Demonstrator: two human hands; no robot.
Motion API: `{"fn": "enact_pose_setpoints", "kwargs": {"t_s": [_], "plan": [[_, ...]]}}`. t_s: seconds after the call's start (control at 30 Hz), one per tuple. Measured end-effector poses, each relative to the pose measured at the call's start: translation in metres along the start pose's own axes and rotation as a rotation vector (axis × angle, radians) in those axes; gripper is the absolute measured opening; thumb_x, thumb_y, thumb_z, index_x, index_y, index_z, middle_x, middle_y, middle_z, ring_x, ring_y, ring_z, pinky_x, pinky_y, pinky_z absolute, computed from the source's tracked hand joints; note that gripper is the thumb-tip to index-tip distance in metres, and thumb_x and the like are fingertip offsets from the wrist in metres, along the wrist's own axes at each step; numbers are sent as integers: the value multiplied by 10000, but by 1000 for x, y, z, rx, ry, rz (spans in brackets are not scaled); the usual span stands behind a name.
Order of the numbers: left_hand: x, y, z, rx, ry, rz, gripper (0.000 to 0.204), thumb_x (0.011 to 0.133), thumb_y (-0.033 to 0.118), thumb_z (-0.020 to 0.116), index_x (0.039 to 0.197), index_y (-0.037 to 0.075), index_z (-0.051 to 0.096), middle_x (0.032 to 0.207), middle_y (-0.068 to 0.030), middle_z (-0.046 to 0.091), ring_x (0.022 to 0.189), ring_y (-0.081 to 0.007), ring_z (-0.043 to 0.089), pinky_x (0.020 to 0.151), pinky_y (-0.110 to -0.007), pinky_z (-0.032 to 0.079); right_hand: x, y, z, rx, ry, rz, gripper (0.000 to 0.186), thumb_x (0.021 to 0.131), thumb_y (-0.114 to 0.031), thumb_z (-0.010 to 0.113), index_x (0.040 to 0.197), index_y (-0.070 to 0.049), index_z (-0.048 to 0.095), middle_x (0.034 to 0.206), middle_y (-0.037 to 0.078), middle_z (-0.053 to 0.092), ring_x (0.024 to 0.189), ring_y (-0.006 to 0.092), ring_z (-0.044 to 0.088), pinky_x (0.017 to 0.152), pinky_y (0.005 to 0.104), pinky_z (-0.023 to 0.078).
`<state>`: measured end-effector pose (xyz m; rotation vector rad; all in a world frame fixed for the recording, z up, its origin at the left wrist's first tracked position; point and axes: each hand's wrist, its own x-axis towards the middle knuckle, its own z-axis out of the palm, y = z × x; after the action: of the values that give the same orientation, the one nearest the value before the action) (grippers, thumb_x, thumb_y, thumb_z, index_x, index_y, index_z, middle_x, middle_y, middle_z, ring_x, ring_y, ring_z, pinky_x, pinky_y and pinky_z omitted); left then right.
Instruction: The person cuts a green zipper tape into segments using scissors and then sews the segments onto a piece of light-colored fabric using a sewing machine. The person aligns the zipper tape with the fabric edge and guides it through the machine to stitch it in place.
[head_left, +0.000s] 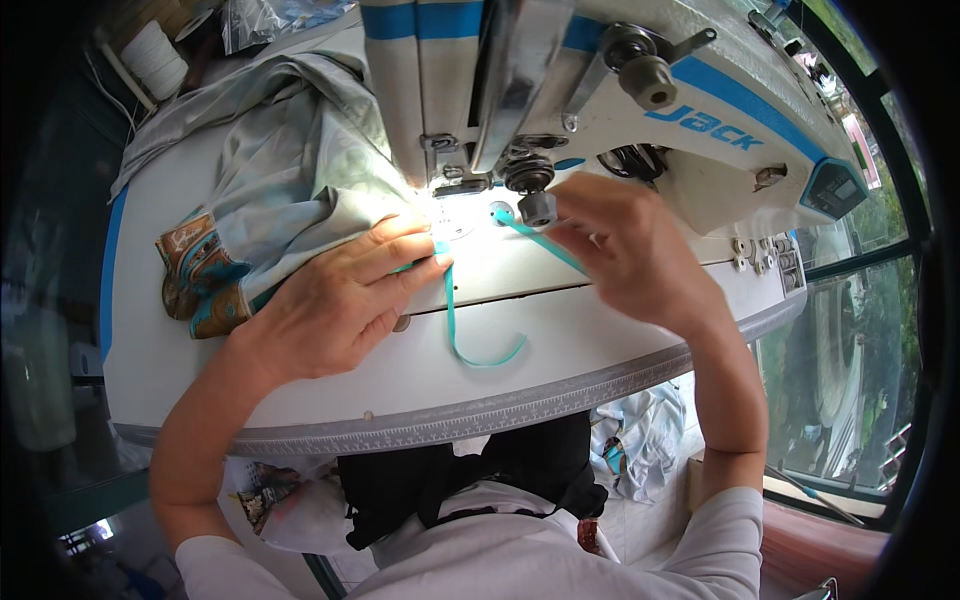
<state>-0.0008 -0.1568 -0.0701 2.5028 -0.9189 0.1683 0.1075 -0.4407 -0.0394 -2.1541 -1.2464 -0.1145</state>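
Observation:
A white and blue sewing machine stands over the work, its lamp lighting the needle area. My left hand rests by the needle, fingers together at the edge of a pale grey-green fabric. Its fingertips pinch a narrow turquoise strip, whose loose end curls toward the table's front. To the right of the needle is my right hand, fingers curled and slightly blurred, beside a small grey knob. Another length of turquoise strip runs from the machine bed into this hand; the exact grip is partly hidden.
The white table has a ruler tape along its curved front edge. Patterned brown and teal fabric lies at the left. A thread cone stands behind; several bobbins sit at the right.

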Motion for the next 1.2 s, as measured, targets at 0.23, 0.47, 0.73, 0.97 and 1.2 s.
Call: {"fn": "enact_pose_setpoints", "kwargs": {"t_s": [0.23,0.47,0.73,0.97,1.2], "plan": [[4,2,0,5,31,10,519,839,-33,630,1358,-20,632,1363,-168,576,1361,-379,526,1176,-481,416,5,11,33,-189,121,-76,25,838,-111,762,853,-92,756,842,11,674,736,242,671,617,384,507],[3,-2,-1,38,33,10,519,835,-21,645,1353,-16,623,1375,-164,580,1361,-374,528,1145,-457,446,5,8,38,-194,140,-30,46,833,-114,764,826,-81,733,840,17,675,726,243,674,607,384,513],[3,-7,-1,-32,7,-52,489,890,-9,606,1378,3,627,1376,-190,590,1326,-387,548,1172,-488,416,9,8,40,-173,161,-10,154,832,-134,846,936,-57,764,813,136,709,656,325,668,596,387,505],[5,-10,0,-12,20,-52,452,933,38,604,1381,-10,624,1360,-200,595,1305,-392,561,1171,-494,412,8,3,40,-200,165,-2,66,824,-82,746,822,-80,680,860,33,675,752,264,673,618,403,515],[6,-9,0,3,16,-72,441,950,62,608,1385,-15,625,1375,-200,592,1307,-397,561,1174,-494,410,8,8,41,-193,177,-8,184,833,-145,855,957,-39,768,813,149,710,675,328,677,609,386,508]]}}
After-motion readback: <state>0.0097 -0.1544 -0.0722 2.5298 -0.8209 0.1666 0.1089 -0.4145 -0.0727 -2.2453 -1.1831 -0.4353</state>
